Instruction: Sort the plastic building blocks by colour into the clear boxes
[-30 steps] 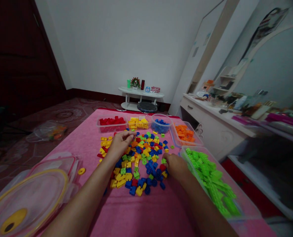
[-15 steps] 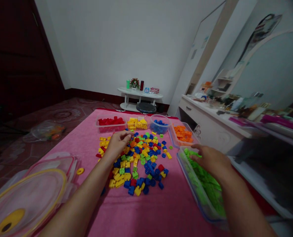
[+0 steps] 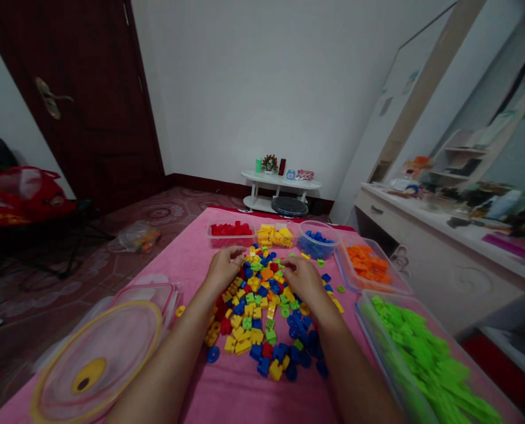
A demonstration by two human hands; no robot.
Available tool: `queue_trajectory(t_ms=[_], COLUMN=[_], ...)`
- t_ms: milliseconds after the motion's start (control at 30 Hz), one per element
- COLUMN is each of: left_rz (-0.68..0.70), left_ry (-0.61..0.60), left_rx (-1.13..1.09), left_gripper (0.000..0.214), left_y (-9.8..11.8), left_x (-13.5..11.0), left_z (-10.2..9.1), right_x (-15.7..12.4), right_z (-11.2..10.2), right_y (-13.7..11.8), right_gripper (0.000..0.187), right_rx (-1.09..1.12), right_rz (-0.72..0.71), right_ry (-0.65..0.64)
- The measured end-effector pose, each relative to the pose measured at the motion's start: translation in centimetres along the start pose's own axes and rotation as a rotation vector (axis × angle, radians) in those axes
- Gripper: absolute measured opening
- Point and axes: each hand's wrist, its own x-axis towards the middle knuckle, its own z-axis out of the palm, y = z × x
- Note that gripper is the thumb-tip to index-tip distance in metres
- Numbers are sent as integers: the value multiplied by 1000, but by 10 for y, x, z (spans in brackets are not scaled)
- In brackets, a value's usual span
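Observation:
A mixed pile of plastic building blocks [image 3: 256, 303] in yellow, blue, red, green and orange lies spread on the pink cloth [image 3: 262, 400]. At the pile's far left edge is my left hand [image 3: 225, 268], its fingers bent a little and apart, with nothing visible in them. Across from it, my right hand [image 3: 303, 278] reaches over the pile's right side. Its fingers point inward beside a red block, thumb and fingers apart, and I see no block held. Some blocks are hidden under both hands and forearms.
Behind the pile stand containers of red blocks [image 3: 231, 229], yellow blocks [image 3: 274, 235] and blue blocks [image 3: 317, 240]. To the right are boxes of orange blocks [image 3: 368, 265] and green blocks [image 3: 434, 359]. Container lids [image 3: 96, 359] lie at left. A white dresser [image 3: 421, 235] flanks the table.
My right hand has come from over the green blocks' box to the pile. The left hand stays at the pile, and the view has turned left.

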Motion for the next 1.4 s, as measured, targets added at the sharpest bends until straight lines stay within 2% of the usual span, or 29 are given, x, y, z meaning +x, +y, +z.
queue_trajectory(t_ms=[133, 233, 333, 433, 467, 533, 633, 667, 733, 800, 867, 1000, 1167, 1300, 1400], left_rz=[166, 234, 218, 163, 143, 101, 43, 31, 26, 23, 5, 8, -47, -49, -63], left_ry=[-141, -218, -242, -213, -193, -130, -64, -86, -221, -403, -518, -551, -599, -594, -567], left_rx=[254, 397, 463, 472, 474, 470, 399, 362, 308, 310, 379, 657, 1000, 1027, 964], left_gripper=[43, 43, 40, 36, 35, 34, 31, 30, 26, 23, 20, 27, 30, 33, 29], left_y=[5, 12, 16, 19, 20, 22, 28, 31, 35, 40, 46, 63, 97, 107, 102], left_x=[-11, -17, -19, -16, -15, -13, -10, -10, -12, -15, -19, -28, -40, -46, -45], left_z=[14, 22, 23, 19, 17, 12, 3, 0, -6, -10, -11, -3, 14, 20, 19], right_x=[4, 0, -3, -2, -1, 3, 6, 7, 5, 3, 0, -2, -3, -1, 2], right_z=[27, 30, 17, 5, 4, 7, 18, 22, 26, 27, 25, 22, 21, 17, 14], right_y=[6, 12, 19, 26, 28, 31, 32, 31, 28, 26, 25, 25, 28, 31, 29], right_gripper=[32, 26, 17, 27, 26, 21, 34, 37, 38, 32, 26, 19, 20, 18, 19], right_rx=[64, 46, 2, -24, -28, -32, -40, -43, -62, -100, -143, -162, -139, -30, 315], right_rz=[-135, -129, -110, -80, -51, -12, -91, -133, -174, -152, -121, -106, -101, -67, -11], right_ry=[38, 23, -137, -294, -287, -192, -85, -95, -131, -146, -150, -158, -131, -49, 90])
